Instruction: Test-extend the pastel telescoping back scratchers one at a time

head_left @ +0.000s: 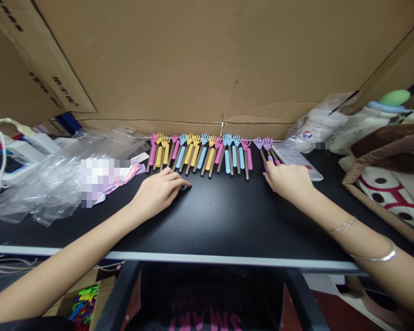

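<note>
Lining up neatly: the row of scratchers [200, 154] is lying side by side on the black table [221, 216], with the pink, yellow and blue heads all pointing toward the cardboard wall [227, 59]. The right hand [288, 181] is gripping the handles of the purple scratchers [264, 145] at the row's right end, just beside a phone [296, 158]. The left hand [160, 191] is resting palm down, loose, holding nothing, just below the row's left part. By my reading most of the laying-out is done; only that purple pair is looking unsettled.
</note>
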{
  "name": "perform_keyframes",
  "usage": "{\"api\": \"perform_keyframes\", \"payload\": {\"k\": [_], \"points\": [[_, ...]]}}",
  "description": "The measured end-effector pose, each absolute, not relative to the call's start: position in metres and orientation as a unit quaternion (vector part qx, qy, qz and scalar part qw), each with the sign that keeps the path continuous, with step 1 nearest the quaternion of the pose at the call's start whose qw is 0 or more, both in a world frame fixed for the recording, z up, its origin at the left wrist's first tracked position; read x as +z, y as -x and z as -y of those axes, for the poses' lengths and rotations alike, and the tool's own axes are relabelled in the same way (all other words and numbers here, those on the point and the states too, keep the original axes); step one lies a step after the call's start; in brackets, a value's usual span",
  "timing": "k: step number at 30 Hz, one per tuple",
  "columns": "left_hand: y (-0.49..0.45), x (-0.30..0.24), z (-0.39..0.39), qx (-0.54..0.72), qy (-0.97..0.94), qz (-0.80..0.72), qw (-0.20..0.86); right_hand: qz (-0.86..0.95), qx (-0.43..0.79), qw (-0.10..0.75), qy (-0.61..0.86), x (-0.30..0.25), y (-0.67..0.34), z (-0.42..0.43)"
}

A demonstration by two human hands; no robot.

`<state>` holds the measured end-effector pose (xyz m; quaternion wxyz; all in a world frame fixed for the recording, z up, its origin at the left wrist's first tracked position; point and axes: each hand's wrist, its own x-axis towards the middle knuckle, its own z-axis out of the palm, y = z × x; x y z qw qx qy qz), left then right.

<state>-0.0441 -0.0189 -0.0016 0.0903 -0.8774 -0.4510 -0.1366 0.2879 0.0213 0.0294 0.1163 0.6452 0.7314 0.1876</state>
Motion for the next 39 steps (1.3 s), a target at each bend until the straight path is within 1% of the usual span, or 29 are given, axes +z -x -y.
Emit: {"api": "perform_keyframes", "payload": {"k": [4,8,13,16,23,32,39], "points": [[0.044,-0.003,0.018,-0.133,0.878,0.450,0.092,-0.733,0.200,0.105,-0.642,0.033,-0.289,-0.025],[0.043,-0.002,0.019,-0.132,0.879,0.449,0.090,-0.752,0.213,0.057,-0.621,0.041,-0.287,-0.040],[0.043,-0.001,0.020,-0.140,0.877,0.452,0.079,-0.783,0.172,0.021,-0.597,0.045,-0.280,-0.069],[0.043,0.000,0.021,-0.144,0.875,0.456,0.072,-0.788,0.144,0.020,-0.598,0.041,-0.276,-0.083],[0.042,0.001,0.022,-0.150,0.875,0.454,0.075,-0.783,0.155,0.030,-0.601,0.023,-0.269,-0.088],[0.041,0.003,0.026,-0.173,0.855,0.485,0.063,-0.757,0.113,0.012,-0.644,0.028,-0.272,-0.088],[0.043,0.001,0.026,-0.173,0.860,0.478,0.050,-0.770,0.064,-0.009,-0.635,0.028,-0.275,-0.089]]}}
